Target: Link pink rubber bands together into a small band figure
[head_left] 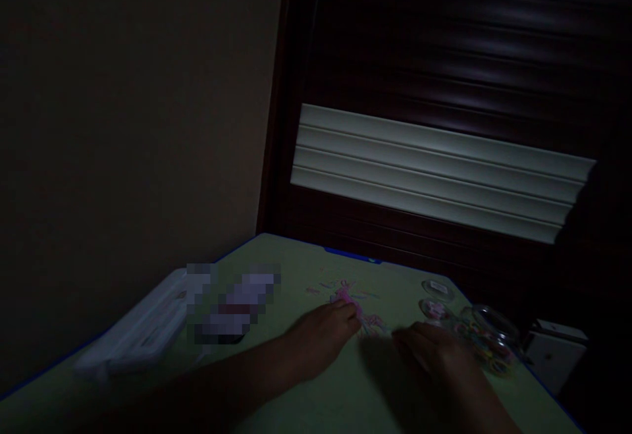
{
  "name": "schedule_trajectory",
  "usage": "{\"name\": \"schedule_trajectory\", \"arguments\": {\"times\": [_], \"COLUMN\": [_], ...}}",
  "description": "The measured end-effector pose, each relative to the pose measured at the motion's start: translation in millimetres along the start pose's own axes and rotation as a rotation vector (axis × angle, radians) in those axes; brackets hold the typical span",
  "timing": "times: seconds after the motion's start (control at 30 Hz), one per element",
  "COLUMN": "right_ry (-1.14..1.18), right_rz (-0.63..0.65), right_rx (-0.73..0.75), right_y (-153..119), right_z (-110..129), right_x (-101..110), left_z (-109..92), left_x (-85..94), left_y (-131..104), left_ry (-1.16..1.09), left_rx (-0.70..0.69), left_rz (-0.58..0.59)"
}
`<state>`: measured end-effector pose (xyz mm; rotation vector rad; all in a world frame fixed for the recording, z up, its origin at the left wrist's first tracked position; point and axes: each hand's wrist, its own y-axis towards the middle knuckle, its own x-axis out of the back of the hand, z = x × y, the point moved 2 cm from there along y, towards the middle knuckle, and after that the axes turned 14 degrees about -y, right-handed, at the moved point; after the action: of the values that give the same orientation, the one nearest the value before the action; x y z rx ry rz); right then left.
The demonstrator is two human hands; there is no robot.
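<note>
My left hand rests on the table, its fingers curled against a bright pink bundle of what look like small bands. Thin pink and pale coloured strands lie scattered around that bundle. To its right, my right hand hovers low with fingertips pressed together; anything between them is too dark to make out. Beside the right hand stands a clear jar holding coloured bands. Two small round clear pieces lie behind it, a lid-like disc and a dish with pinkish contents.
The pale green table has a blue edge. On the left lie a white tray-like case and a blurred-out phone-like object. A white box stands beyond the right edge. A wall and a dark slatted door border the table.
</note>
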<state>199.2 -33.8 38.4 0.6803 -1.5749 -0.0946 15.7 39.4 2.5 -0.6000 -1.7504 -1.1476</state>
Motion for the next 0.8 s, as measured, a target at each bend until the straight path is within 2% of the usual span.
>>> {"name": "schedule_trajectory", "arguments": {"times": [0.33,0.57,0.8], "right_ry": [-0.026,-0.026,-0.016], "right_rz": [-0.049,0.006,-0.006], "right_rx": [-0.004,-0.024,-0.040], "right_y": [-1.9,-0.4,-0.5], "right_z": [-3.2,0.6,-0.5], "right_x": [5.3,9.5,11.6], "left_z": [-5.3,-12.6,-14.7], "left_x": [-0.3,1.0,1.0], "left_y": [1.2,2.2,2.2], "left_ry": [0.146,0.215,0.236], "left_rx": [-0.065,-0.100,-0.120], "left_rz": [0.048,0.059,0.046]}}
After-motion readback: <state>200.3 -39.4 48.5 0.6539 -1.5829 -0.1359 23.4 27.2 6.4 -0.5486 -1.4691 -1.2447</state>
